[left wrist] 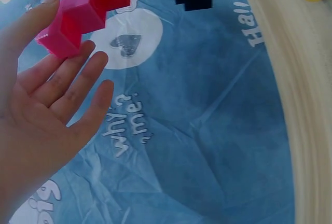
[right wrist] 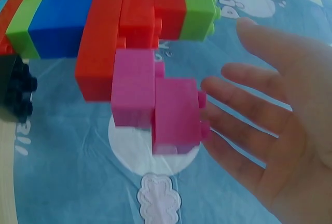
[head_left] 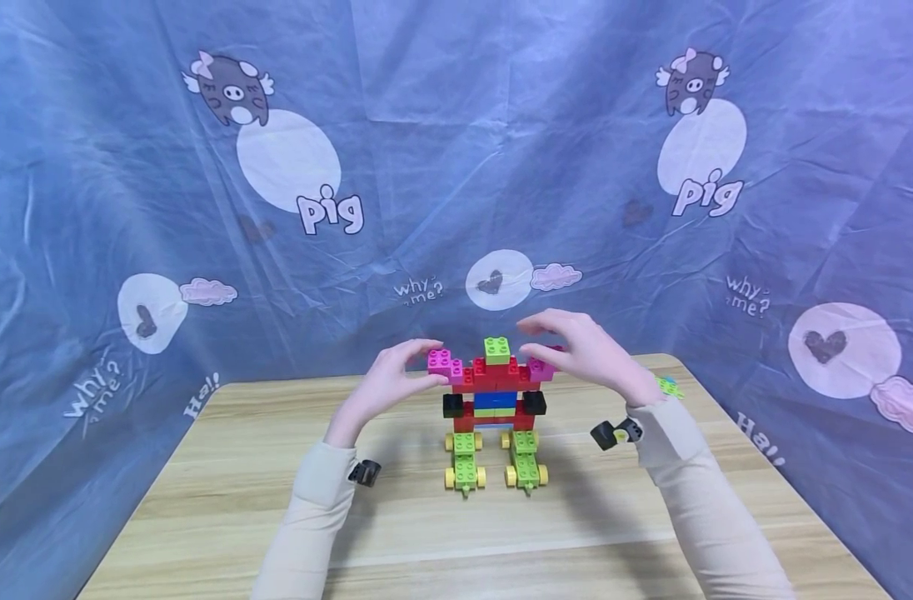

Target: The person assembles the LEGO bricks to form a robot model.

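Note:
A toy-brick robot figure (head_left: 496, 379) stands upright on the table, with red, blue and green bricks in its body. Two green wheeled bases (head_left: 466, 471) with yellow wheels form its feet. My left hand (head_left: 385, 379) holds the stepped pink brick (left wrist: 59, 35) on the figure's left shoulder between thumb and fingers. Beside the opposite shoulder, my right hand (head_left: 587, 350) has its fingers spread loosely. Its fingertips come right at the studs of the other pink brick (right wrist: 176, 112), and its thumb stands apart. On top sits a lime green brick (head_left: 496, 350); black bricks (head_left: 453, 406) stick out at the sides.
A small green and blue piece (head_left: 670, 386) lies at the table's right edge, behind the right wrist. Blue printed cloth (head_left: 426, 167) hangs behind and around the wooden table (head_left: 276, 467). Small black wrist cameras (head_left: 365, 473) sit at both cuffs.

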{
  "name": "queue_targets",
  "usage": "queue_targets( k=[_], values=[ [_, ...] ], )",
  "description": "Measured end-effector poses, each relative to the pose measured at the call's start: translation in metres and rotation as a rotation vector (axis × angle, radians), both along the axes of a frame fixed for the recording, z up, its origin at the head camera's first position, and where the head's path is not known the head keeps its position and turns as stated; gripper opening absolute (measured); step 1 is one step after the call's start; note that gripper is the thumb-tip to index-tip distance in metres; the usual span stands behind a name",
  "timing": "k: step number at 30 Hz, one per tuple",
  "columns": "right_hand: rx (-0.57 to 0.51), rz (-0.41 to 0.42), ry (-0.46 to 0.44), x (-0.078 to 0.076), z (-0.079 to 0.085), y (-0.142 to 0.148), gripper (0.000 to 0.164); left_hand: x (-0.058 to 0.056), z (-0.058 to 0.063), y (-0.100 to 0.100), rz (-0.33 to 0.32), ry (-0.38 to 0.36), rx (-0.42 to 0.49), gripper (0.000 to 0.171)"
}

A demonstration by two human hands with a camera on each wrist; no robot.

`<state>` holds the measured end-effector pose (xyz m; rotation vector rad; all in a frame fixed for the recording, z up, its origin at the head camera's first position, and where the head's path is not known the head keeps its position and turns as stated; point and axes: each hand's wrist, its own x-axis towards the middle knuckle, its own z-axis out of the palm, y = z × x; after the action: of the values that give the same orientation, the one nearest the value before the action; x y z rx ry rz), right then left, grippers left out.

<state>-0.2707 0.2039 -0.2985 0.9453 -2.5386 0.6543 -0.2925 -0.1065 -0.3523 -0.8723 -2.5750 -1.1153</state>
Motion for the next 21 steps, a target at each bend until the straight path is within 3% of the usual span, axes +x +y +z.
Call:
queue_targets(
  k=[10, 21],
  values=[
    [-0.061, -0.052, 0.058, -0.002, -0.004, 0.028, 0.036, -0.001, -0.010, -0.001, -0.015, -0.051, 0.092, 0.053],
    [-0.105, -0.231, 0.060, -0.015, -0.030, 0.081, 0.032, -0.001, -0.019, 0.000, -0.005, -0.059, 0.145, 0.050]
  ],
)
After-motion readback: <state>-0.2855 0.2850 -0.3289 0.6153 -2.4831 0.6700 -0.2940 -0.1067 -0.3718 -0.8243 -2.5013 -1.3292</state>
